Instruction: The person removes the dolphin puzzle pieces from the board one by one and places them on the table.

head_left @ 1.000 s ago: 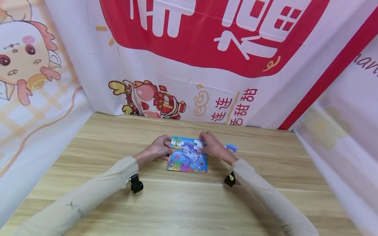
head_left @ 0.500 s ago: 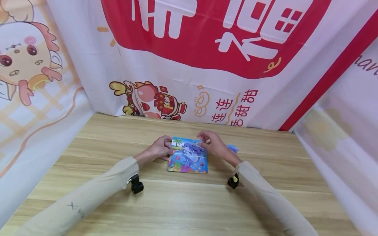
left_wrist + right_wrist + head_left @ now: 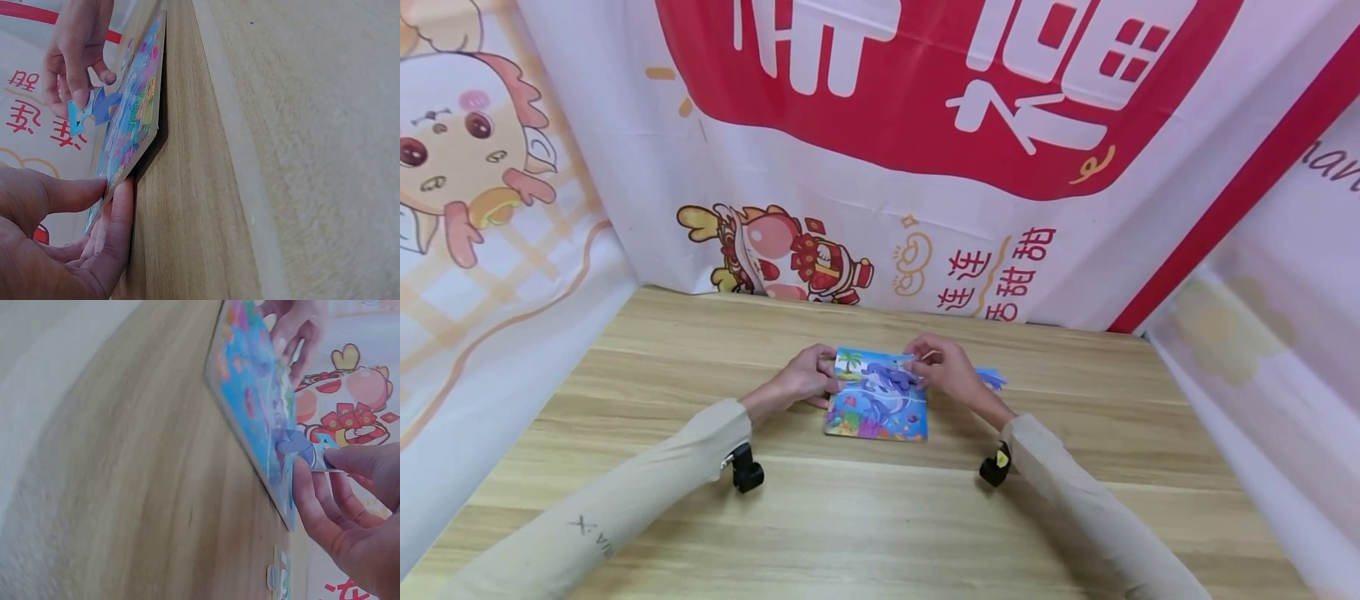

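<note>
A square jigsaw puzzle board (image 3: 880, 412) with a dolphin, a palm tree and coral lies on the wooden table. At its left edge my left hand (image 3: 808, 374) grips the board, thumb on top and fingers beneath, as the left wrist view shows. My right hand (image 3: 946, 367) pinches a puzzle piece (image 3: 297, 447) between thumb and fingers. That blue, purple and white piece is raised and tilted over the board's upper right area. Whether the piece touches the board, I cannot tell.
To the right of the board, partly behind my right hand, lie loose blue and purple puzzle pieces (image 3: 991, 378). Behind the wooden table (image 3: 865, 517) hangs a printed white and red cloth (image 3: 850, 183), with more cloth along both sides.
My right hand has lifted the puzzle piece from the board's upper right corner and tilted it, then shifted slightly right. My left hand stays at the board's edge.
</note>
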The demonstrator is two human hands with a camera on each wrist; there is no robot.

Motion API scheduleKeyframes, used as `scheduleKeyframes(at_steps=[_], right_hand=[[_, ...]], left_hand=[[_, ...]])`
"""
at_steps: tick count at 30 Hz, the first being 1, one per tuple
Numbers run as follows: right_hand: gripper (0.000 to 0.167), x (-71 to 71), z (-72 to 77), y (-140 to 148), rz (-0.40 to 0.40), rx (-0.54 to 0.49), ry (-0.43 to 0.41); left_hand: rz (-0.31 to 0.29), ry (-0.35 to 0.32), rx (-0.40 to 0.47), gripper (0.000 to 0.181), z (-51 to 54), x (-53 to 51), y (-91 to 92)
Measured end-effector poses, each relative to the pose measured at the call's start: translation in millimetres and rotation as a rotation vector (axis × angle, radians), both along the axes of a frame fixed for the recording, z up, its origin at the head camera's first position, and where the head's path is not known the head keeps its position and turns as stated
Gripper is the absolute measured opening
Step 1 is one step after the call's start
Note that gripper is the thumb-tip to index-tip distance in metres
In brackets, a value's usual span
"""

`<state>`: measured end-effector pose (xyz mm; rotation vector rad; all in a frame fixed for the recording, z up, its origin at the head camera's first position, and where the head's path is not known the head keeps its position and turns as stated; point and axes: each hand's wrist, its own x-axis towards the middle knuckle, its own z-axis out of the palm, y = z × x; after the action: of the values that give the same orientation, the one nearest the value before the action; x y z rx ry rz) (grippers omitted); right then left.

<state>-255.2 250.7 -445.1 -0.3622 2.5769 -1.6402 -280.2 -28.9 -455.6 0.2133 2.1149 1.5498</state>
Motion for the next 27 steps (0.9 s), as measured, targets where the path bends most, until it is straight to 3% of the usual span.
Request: scheduleKeyframes(at_steps=[4,12,27], right_hand=[[0.020,3.4,4.2,6,-0.049,-0.024,-0.034],[0.023,12.0,14.4,27,-0.078,0.036,0.003],[0.027,30.7,29.4,93,-0.167,0.151,0.021]], left_hand=[[-0.003,0.006,-0.011,0.066,0.0,-0.7,0.1],[-0.008,0.012,-0.012,0.065,-1.8,-0.6,-0.5],[-0.006,0.001,0.005,0.067,-1.0,0.1,-0.7]])
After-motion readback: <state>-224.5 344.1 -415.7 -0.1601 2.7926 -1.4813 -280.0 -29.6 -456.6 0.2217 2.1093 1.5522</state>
